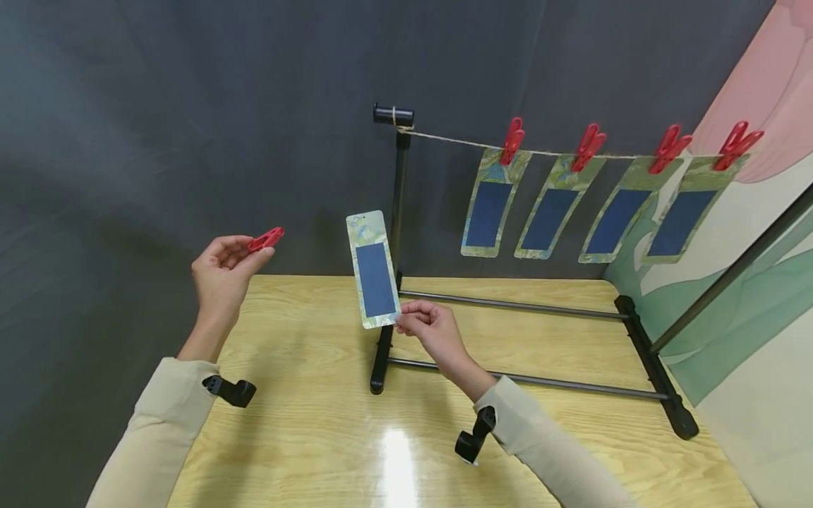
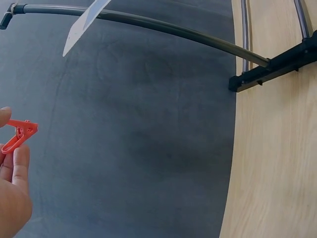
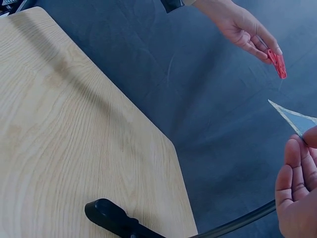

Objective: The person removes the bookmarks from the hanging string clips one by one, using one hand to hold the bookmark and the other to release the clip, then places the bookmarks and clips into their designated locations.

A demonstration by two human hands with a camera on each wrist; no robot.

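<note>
My left hand [image 1: 222,271] pinches a red clothespin [image 1: 266,239] between thumb and fingers, left of the rack; the same clothespin [image 2: 21,135] shows up close in the left wrist view. With thumb and fingertips my right hand [image 1: 435,331] grips the lower right corner of a bookmark-like card [image 1: 375,271]. That card has a blue panel, a green marbled border and a small hole near its top. It is held up, slightly tilted, in front of the rack's left post. To the right, several similar cards [image 1: 485,215] hang from a string [image 1: 444,139], each under a red clothespin [image 1: 513,141].
A black rack [image 1: 398,190] with a flat base [image 1: 380,363] and two low crossbars [image 1: 527,381] stands on the wooden table [image 1: 305,423]. Behind it hangs a dark grey curtain [image 1: 254,106]. A pink and green patterned cloth [image 1: 730,296] lines the right side.
</note>
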